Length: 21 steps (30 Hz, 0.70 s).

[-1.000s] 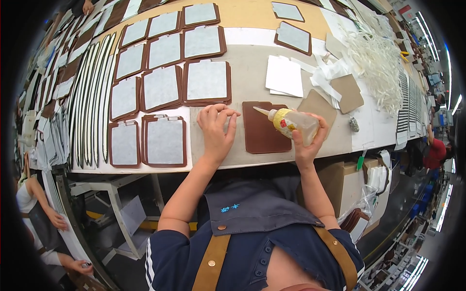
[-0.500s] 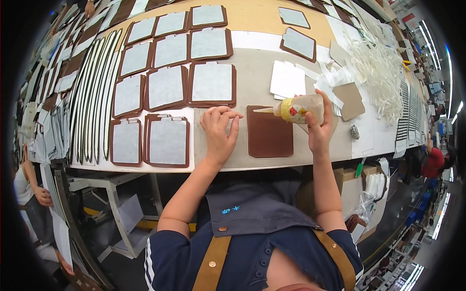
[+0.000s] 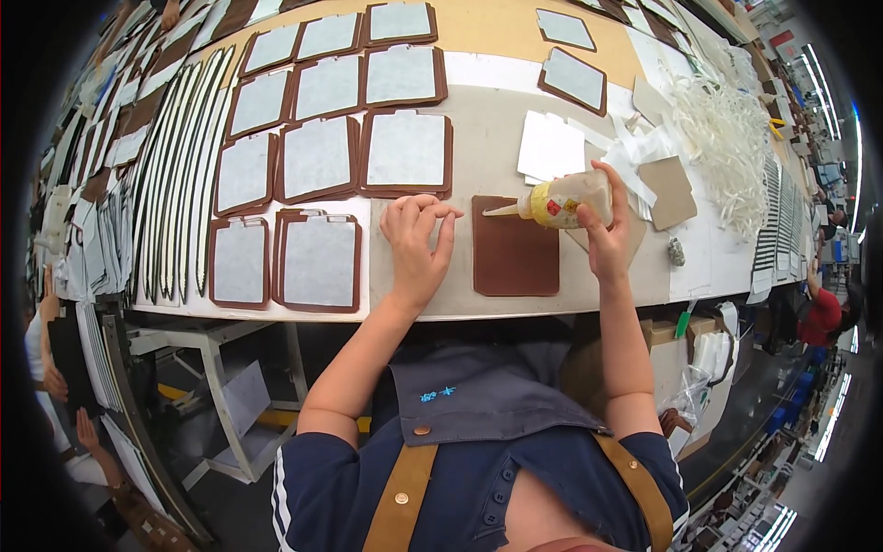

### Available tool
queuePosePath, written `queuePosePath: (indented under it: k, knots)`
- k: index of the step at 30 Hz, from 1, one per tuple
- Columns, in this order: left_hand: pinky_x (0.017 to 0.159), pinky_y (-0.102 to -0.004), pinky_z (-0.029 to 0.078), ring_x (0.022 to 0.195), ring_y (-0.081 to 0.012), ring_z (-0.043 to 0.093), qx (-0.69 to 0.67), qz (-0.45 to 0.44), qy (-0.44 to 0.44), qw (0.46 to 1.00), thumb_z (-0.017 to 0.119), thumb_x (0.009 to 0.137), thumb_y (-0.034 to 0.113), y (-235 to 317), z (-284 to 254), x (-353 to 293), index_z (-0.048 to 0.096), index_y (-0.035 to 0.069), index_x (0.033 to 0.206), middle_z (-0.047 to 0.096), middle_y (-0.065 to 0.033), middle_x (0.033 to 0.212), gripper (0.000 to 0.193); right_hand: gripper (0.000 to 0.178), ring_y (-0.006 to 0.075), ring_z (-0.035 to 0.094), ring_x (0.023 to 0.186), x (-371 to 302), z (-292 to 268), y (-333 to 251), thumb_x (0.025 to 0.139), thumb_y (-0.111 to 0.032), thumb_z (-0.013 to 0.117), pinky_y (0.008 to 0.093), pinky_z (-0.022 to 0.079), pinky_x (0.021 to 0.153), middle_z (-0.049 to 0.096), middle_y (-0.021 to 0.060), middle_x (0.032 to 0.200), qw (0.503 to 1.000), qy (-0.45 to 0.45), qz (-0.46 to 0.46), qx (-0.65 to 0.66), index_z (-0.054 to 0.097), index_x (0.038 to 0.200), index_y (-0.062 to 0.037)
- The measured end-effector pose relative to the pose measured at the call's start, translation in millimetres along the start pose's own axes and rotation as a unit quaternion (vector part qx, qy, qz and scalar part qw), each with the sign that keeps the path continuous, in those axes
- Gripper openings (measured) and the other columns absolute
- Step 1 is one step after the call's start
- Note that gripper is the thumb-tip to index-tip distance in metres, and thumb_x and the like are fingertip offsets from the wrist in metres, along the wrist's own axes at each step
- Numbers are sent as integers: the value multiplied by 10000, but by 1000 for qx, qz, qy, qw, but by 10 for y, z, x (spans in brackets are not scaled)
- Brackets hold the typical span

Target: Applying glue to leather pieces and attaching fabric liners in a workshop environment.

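Note:
My right hand is wrapped round a squeeze glue bottle, cloudy with a yellow label, tipped on its side. Its long thin nozzle points left, the tip over the upper left corner of a brown leather-like panel. That panel lies flat near the front edge of the table. Just left of it, my left hand rests on the table with loosely bent fingers and the thumb apart, holding nothing I can see. Beyond the left hand lie stacks of brown panels faced with pale grey sheets.
White sheets, a beige card and a heap of pale strips lie to the right. Two grey-faced panels sit far right of centre. Long dark-edged strips line the left. Other people's hands show at the left edge.
The bottle's nozzle has dipped slightly lower toward the brown panel. My left hand has stayed about where it was. The whole view has shifted a little; people at the left have moved.

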<state>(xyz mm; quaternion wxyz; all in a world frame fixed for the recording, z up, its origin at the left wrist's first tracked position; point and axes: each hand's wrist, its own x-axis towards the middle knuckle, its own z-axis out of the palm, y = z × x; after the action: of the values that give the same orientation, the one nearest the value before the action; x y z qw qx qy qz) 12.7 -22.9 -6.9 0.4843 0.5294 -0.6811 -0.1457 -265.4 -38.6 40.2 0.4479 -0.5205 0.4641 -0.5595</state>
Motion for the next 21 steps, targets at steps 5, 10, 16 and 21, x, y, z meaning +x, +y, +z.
queuePosePath:
  k: [5, 10, 16, 21]
  knots:
    - [1027, -446, 314, 1128, -258, 513, 1, -2, -5, 1000, 687, 944, 133, -8, 7, -11, 721, 148, 995, 610, -16, 1074, 63, 659, 170, 595, 1174, -38, -43, -26, 906, -243, 828, 332, 512, 1006, 597, 51, 1267, 1000, -22, 15, -5, 534, 1486, -132]
    - [1044, -449, 306, 1141, -259, 508, 4, -1, -7, 1000, 678, 953, 134, -7, 8, -9, 719, 148, 998, 612, -16, 1081, 62, 653, 169, 600, 1168, -130, -121, -11, 896, -257, 829, 335, 496, 1023, 603, 56, 1285, 999, -36, 19, -27, 547, 1469, -116]
    - [1051, -452, 303, 1143, -254, 506, -1, -7, -12, 1000, 677, 955, 134, -22, 9, -12, 721, 147, 1005, 613, -14, 1084, 69, 657, 191, 632, 1156, -314, -126, -95, 891, -257, 829, 351, 494, 1033, 666, 80, 1219, 996, -78, 37, -12, 544, 1461, -98]
    - [1053, -451, 303, 1149, -253, 507, -2, -9, -18, 1000, 681, 951, 131, -16, 11, -6, 724, 144, 1010, 614, -13, 1085, 75, 715, 240, 649, 1219, -484, -139, -151, 897, -280, 819, 391, 516, 1047, 685, 113, 1243, 993, -102, 59, 31, 484, 1498, -87]
